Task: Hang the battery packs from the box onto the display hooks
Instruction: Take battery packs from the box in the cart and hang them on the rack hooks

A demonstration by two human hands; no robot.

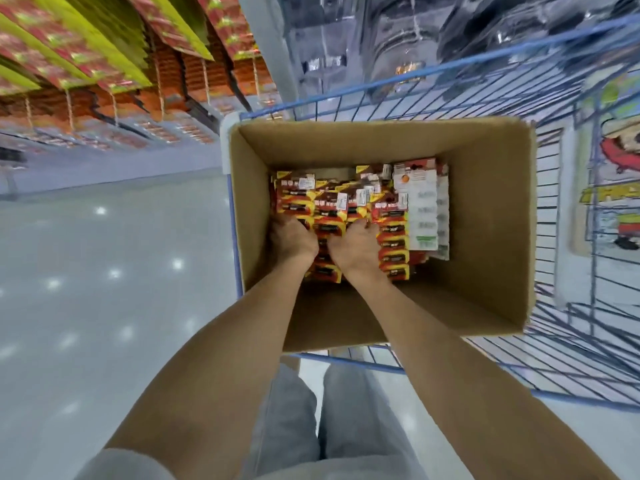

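- 1 cardboard box (381,147), open top, center of frame, opening wider left-right than up-down.
- 1 blue wire cart (346,362); the box sits inside it, against its left side.
- Battery packs (329,206): red-yellow, in several overlapping rows on the box bottom. Too many and too blurred to count.
- White-backed packs (420,202): a smaller stack just right of the red-yellow ones, touching them.
- 2 grips, both down inside the box on the red-yellow packs.
- Left grip (294,237): back of hand up, fingers bent down onto the left rows. Fingertips hidden, cannot tell if it holds a pack.
- Right grip (356,247): just beside the left one, fingers bent down into the middle rows. Hold cannot be told either.
- Pack rows run bottom-to-top of frame, packs shingled face up; the batteries in them lie left-right. A single pack's long axis is hidden by the overlap.
- Pale glossy floor (104,271) at left, dotted with light reflections.
- Display racks (104,46) upper left, full of hanging red-orange and yellow-green packs.
- Clear plastic-wrapped goods (398,36) upper right, blurred.
- Cartoon print (616,168) at right edge, behind the cart wires.
- Grey trousers (346,410) bottom center.
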